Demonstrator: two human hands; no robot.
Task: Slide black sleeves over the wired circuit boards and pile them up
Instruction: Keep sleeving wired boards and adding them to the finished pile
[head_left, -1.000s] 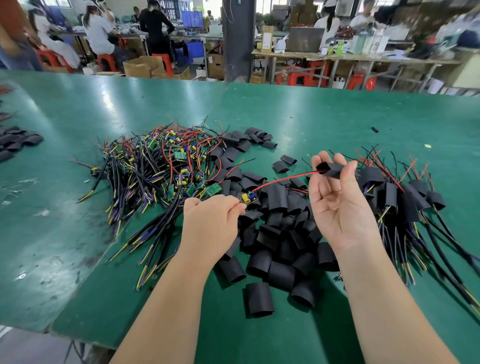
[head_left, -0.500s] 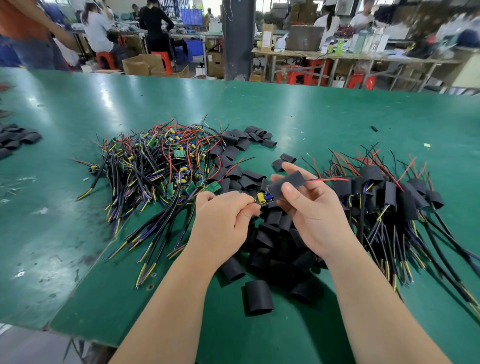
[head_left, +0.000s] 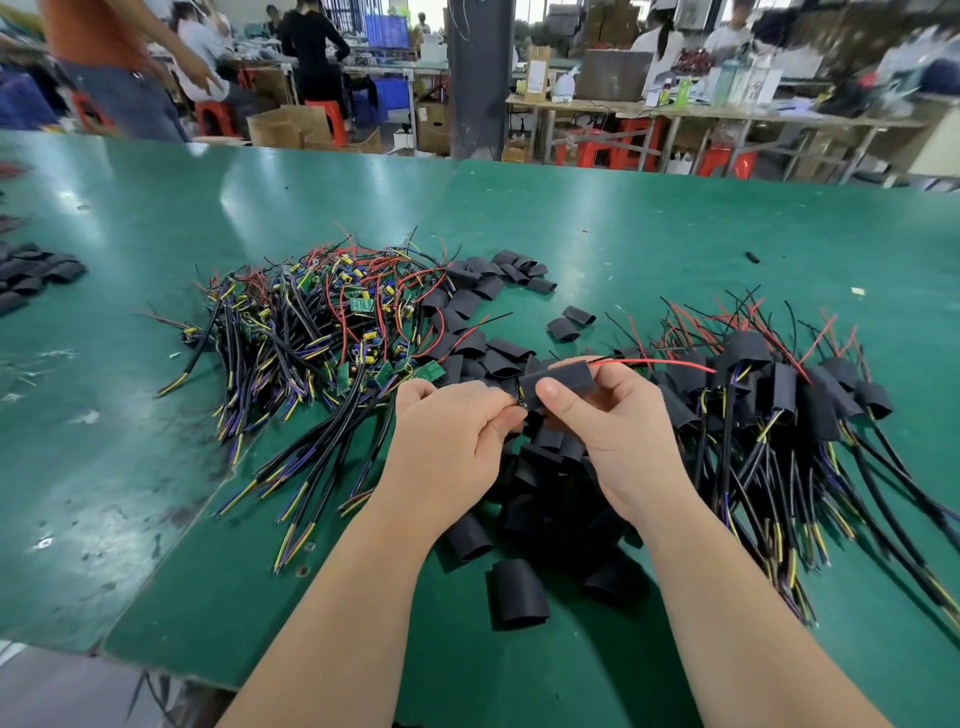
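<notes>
Head view: left hand pinches a circuit board (mostly hidden); right hand grips a black sleeve between thumb and fingers, above the sleeve pile.

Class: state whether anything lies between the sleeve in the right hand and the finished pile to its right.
Nothing visible: the right hand pinches the black sleeve beside the sleeved pile; only its own red wire lies between.

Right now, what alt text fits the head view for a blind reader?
The right hand pinches a black sleeve with a red wire coming out, and the left hand pinches the board beside it. On the green table, bare boards lie left, sleeved ones right.
</notes>
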